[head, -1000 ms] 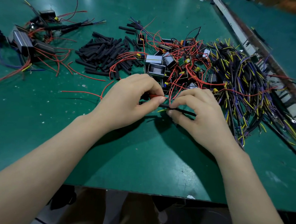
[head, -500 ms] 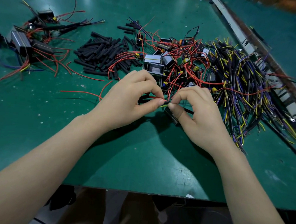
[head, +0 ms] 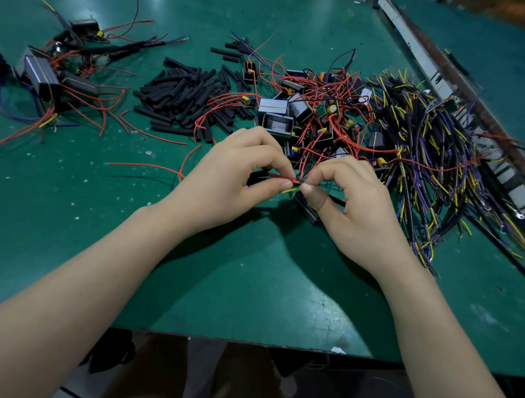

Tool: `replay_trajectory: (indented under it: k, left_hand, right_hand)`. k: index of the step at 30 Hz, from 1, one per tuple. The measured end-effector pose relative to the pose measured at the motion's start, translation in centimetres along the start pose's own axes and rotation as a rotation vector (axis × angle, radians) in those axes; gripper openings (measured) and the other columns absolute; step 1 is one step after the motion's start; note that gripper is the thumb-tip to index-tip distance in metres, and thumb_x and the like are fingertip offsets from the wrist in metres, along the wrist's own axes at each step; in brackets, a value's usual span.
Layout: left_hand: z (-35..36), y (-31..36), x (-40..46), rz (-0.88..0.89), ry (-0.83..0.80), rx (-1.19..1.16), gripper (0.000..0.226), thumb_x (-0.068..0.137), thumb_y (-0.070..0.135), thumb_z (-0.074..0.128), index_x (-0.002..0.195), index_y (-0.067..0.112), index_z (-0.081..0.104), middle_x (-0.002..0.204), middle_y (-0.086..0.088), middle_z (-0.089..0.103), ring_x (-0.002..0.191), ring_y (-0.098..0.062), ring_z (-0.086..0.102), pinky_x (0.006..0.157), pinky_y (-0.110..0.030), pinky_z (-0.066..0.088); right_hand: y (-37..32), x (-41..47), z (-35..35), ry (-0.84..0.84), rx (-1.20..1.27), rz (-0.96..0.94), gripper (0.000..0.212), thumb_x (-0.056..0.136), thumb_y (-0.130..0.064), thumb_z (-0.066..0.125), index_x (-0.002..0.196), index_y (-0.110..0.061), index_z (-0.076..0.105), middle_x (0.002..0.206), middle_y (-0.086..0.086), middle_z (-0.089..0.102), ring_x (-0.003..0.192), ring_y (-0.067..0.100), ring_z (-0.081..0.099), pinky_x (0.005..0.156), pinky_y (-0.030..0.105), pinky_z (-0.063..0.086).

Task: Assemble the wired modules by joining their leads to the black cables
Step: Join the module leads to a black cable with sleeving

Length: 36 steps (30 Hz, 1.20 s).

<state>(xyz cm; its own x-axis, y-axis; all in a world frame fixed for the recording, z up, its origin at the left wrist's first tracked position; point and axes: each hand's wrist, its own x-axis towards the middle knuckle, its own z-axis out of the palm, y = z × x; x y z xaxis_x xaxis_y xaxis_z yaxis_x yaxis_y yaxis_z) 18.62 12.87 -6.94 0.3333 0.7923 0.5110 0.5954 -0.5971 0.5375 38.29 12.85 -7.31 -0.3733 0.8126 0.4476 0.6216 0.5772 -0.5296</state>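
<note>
Two bare hands are held close together over the green counter, just in front of the middle heap. By the left hand a red lead is pinched between thumb and forefinger, the grip being clamped on it; a yellow-green lead is seen just under the thumb tip. By the right hand the wire ends are pinched at the same spot, thumb against forefinger, so that the fingertips of both hands are almost touching. A black cable is seen running out behind the right thumb, and a dark module lies under that hand, partly hidden; whether it rests on the counter or hangs from the leads cannot be told.

Behind the hands a heap of modules is tangled with red leads. To the right of it a large bundle of black cables with yellow and purple cores is spread toward a metal rail that crosses the counter obliquely. To the left of the heap a pile of short black sleeves is laid. Far left, a second group of modules with red, blue and yellow wires is gathered. A loose red wire lies on the counter beside the left wrist. Small pale scraps are scattered over the counter surface.
</note>
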Motion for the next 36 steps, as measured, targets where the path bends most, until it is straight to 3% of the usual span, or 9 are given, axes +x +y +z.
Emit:
replay_trajectory:
  k: [13, 22, 25, 31, 36]
  left_hand:
    - [0.06, 0.14, 0.07, -0.010, 0.032, -0.087, 0.009, 0.082, 0.009, 0.072, 0.090, 0.007, 0.072, 0.091, -0.006, 0.057, 0.079, -0.007, 0.050, 0.077, -0.010, 0.038]
    - [0.16, 0.04, 0.05, 0.008, 0.047, -0.119, 0.009, 0.082, 0.011, 0.072, 0.091, 0.009, 0.071, 0.091, -0.001, 0.056, 0.077, -0.001, 0.051, 0.078, -0.010, 0.038]
    - [0.17, 0.04, 0.06, 0.005, 0.040, -0.127, 0.009, 0.083, 0.014, 0.071, 0.092, 0.011, 0.071, 0.089, 0.001, 0.057, 0.077, -0.005, 0.053, 0.077, -0.013, 0.042]
    - [0.08, -0.12, 0.07, -0.018, 0.029, -0.147, 0.011, 0.084, 0.020, 0.069, 0.093, 0.014, 0.070, 0.089, 0.001, 0.060, 0.081, -0.010, 0.057, 0.079, -0.023, 0.047]
    - [0.06, 0.00, 0.18, -0.028, 0.006, -0.184, 0.009, 0.085, 0.020, 0.068, 0.093, 0.019, 0.067, 0.090, 0.004, 0.059, 0.083, -0.005, 0.056, 0.081, -0.021, 0.045]
  right_hand:
    - [-0.09, 0.02, 0.04, 0.019, 0.002, -0.005, 0.004, 0.089, -0.019, 0.063, 0.091, -0.015, 0.064, 0.094, -0.012, 0.055, 0.095, 0.019, 0.051, 0.085, 0.054, 0.043]
    - [-0.33, 0.10, 0.20, 0.035, 0.005, 0.002, 0.005, 0.089, -0.017, 0.063, 0.091, -0.013, 0.064, 0.093, -0.010, 0.055, 0.095, 0.022, 0.053, 0.085, 0.054, 0.043]
    - [-0.34, 0.12, 0.16, 0.049, 0.019, -0.004, 0.005, 0.090, -0.015, 0.063, 0.092, -0.010, 0.065, 0.093, -0.008, 0.056, 0.095, 0.023, 0.054, 0.085, 0.053, 0.043]
    - [-0.36, 0.27, 0.09, 0.077, 0.017, -0.059, 0.008, 0.088, -0.011, 0.064, 0.090, -0.004, 0.066, 0.090, -0.004, 0.058, 0.090, 0.026, 0.054, 0.083, 0.039, 0.043]
    - [-0.19, 0.34, -0.01, 0.100, 0.011, -0.065, 0.006, 0.087, -0.011, 0.065, 0.088, -0.005, 0.066, 0.091, -0.008, 0.054, 0.090, 0.015, 0.049, 0.082, 0.021, 0.036]
